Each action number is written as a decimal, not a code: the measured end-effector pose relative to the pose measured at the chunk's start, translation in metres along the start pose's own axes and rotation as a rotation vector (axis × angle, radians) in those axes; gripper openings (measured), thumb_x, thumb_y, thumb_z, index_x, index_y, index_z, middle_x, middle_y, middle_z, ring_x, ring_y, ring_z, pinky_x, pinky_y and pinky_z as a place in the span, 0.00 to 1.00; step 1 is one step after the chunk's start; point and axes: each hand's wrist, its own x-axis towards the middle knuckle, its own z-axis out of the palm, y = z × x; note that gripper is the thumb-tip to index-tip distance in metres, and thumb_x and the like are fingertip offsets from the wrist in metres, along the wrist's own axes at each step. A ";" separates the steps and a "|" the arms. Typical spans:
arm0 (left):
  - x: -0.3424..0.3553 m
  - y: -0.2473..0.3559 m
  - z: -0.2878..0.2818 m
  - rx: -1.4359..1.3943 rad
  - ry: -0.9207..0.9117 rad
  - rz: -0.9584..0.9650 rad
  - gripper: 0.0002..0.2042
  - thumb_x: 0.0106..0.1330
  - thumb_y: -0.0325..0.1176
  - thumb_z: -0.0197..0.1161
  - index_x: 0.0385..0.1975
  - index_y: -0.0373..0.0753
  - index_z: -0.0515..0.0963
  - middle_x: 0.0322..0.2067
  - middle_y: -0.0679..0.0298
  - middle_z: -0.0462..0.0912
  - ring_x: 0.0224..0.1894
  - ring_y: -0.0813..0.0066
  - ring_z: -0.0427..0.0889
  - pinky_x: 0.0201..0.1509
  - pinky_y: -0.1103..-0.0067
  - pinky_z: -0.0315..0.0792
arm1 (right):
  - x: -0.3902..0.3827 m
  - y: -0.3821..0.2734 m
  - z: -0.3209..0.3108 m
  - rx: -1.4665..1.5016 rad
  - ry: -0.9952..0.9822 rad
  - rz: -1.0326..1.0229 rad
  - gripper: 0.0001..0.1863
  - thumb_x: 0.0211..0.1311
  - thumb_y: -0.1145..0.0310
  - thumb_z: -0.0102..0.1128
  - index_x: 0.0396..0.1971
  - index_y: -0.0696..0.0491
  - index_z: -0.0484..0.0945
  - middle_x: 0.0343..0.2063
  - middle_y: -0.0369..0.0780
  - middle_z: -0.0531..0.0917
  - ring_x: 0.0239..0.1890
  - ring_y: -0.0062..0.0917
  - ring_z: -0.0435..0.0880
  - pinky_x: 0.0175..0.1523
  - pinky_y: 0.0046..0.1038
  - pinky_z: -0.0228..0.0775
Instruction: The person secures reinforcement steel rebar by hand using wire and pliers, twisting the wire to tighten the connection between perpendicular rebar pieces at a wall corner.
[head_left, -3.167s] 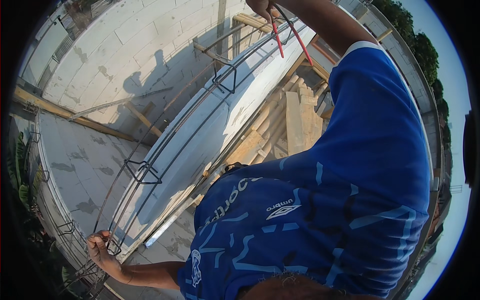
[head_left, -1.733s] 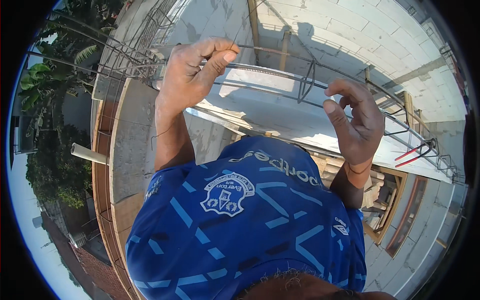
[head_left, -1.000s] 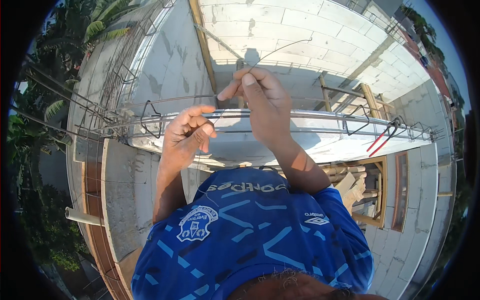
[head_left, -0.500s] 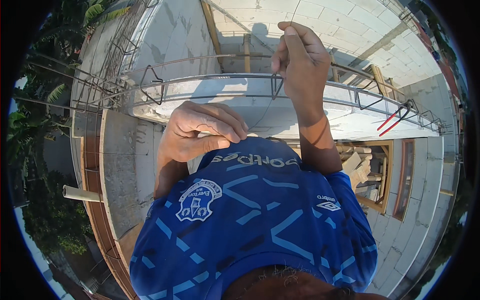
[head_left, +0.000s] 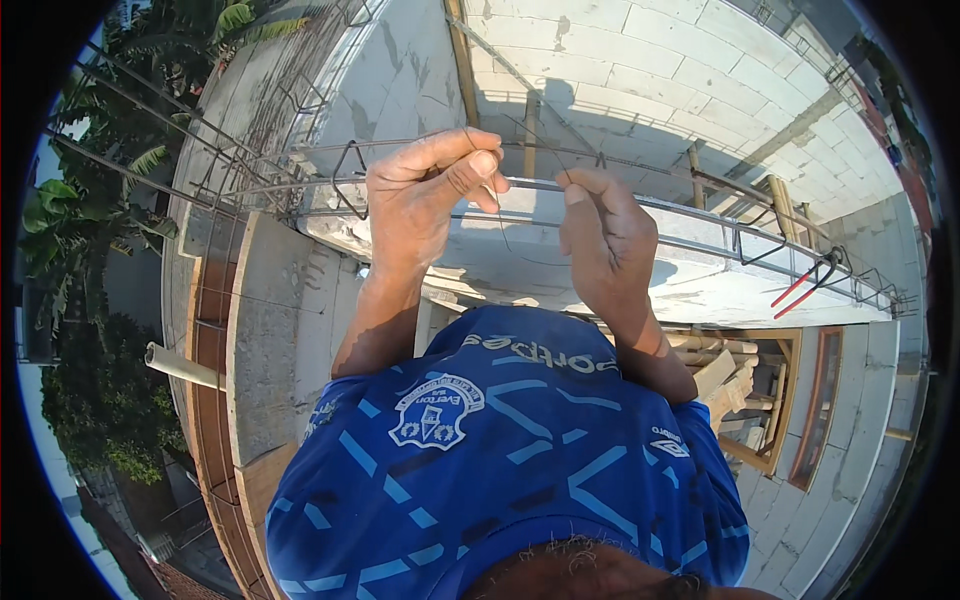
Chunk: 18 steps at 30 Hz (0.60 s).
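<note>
My left hand is closed in a pinch on a thin dark tie wire, whose loose end dangles below the fingertips. To its right, my right hand is pinched too, with a fine strand of wire rising from its fingertips. Whether both hands hold one and the same wire cannot be made out. Both hands are raised above a rebar cage of long steel bars and bent stirrups, which runs along the top of a pale wall. Red-handled pincers hang on the cage at the right.
A pale block wall rises beyond the cage, with wooden props near it. On the left are a concrete slab edge, a protruding pipe and projecting rebar. A wooden frame stands at the lower right, near stacked timber.
My left hand has moved up and away from my shirt to the cage. My right hand has come down toward it. The view has shifted slightly.
</note>
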 end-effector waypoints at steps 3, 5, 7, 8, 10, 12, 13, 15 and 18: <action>0.000 -0.005 0.015 0.056 0.004 0.016 0.07 0.64 0.22 0.66 0.39 0.26 0.83 0.31 0.54 0.84 0.27 0.72 0.84 0.30 0.81 0.79 | 0.003 0.007 0.003 -0.020 -0.015 -0.007 0.10 0.73 0.73 0.48 0.44 0.60 0.77 0.24 0.35 0.79 0.26 0.14 0.75 0.33 0.19 0.66; 0.002 -0.009 0.021 0.136 -0.018 0.071 0.06 0.63 0.22 0.67 0.38 0.26 0.83 0.32 0.55 0.84 0.27 0.75 0.83 0.30 0.83 0.77 | 0.005 0.008 0.005 0.193 -0.032 0.111 0.08 0.71 0.73 0.48 0.39 0.62 0.75 0.31 0.41 0.83 0.30 0.19 0.78 0.39 0.22 0.72; 0.003 -0.012 0.027 0.406 -0.016 0.154 0.03 0.62 0.20 0.67 0.33 0.27 0.83 0.33 0.58 0.85 0.25 0.80 0.79 0.28 0.86 0.72 | 0.005 0.003 0.010 0.395 -0.046 0.262 0.08 0.72 0.72 0.47 0.39 0.61 0.74 0.31 0.41 0.83 0.30 0.20 0.79 0.40 0.22 0.72; 0.002 -0.015 0.029 0.401 -0.027 0.149 0.03 0.62 0.20 0.67 0.33 0.27 0.83 0.33 0.58 0.85 0.25 0.80 0.79 0.28 0.86 0.72 | 0.003 0.000 0.011 0.603 -0.070 0.408 0.09 0.72 0.71 0.46 0.39 0.61 0.74 0.31 0.41 0.83 0.31 0.21 0.80 0.42 0.23 0.73; 0.002 -0.018 0.031 0.422 -0.030 0.256 0.01 0.62 0.20 0.67 0.30 0.28 0.83 0.31 0.61 0.85 0.24 0.83 0.76 0.27 0.86 0.69 | 0.000 0.001 0.014 0.719 -0.051 0.450 0.09 0.72 0.71 0.47 0.38 0.61 0.74 0.31 0.41 0.83 0.31 0.21 0.80 0.42 0.24 0.73; 0.001 -0.015 0.033 0.337 -0.026 0.146 0.02 0.61 0.19 0.67 0.32 0.29 0.84 0.29 0.63 0.85 0.24 0.84 0.77 0.26 0.87 0.70 | -0.004 0.004 0.012 0.837 -0.027 0.482 0.09 0.72 0.71 0.47 0.38 0.61 0.74 0.32 0.42 0.83 0.31 0.21 0.81 0.41 0.25 0.73; 0.001 -0.015 0.034 0.253 -0.019 0.034 0.03 0.61 0.19 0.67 0.33 0.30 0.84 0.27 0.64 0.85 0.25 0.84 0.79 0.25 0.87 0.70 | -0.005 0.009 0.007 0.526 -0.033 0.361 0.09 0.71 0.72 0.48 0.37 0.61 0.75 0.32 0.42 0.82 0.31 0.23 0.81 0.40 0.27 0.73; 0.004 -0.013 0.036 0.145 -0.072 0.016 0.04 0.61 0.19 0.68 0.34 0.29 0.84 0.26 0.63 0.84 0.24 0.83 0.79 0.25 0.87 0.71 | -0.004 0.013 -0.004 0.113 0.025 0.111 0.07 0.70 0.73 0.49 0.38 0.60 0.75 0.34 0.43 0.81 0.33 0.27 0.80 0.44 0.29 0.71; -0.002 -0.020 0.033 0.099 -0.046 0.098 0.04 0.66 0.22 0.64 0.35 0.26 0.82 0.30 0.54 0.84 0.28 0.72 0.83 0.29 0.80 0.79 | -0.002 0.027 -0.007 -0.065 0.151 -0.275 0.06 0.65 0.76 0.53 0.40 0.60 0.75 0.36 0.45 0.80 0.37 0.35 0.80 0.47 0.32 0.71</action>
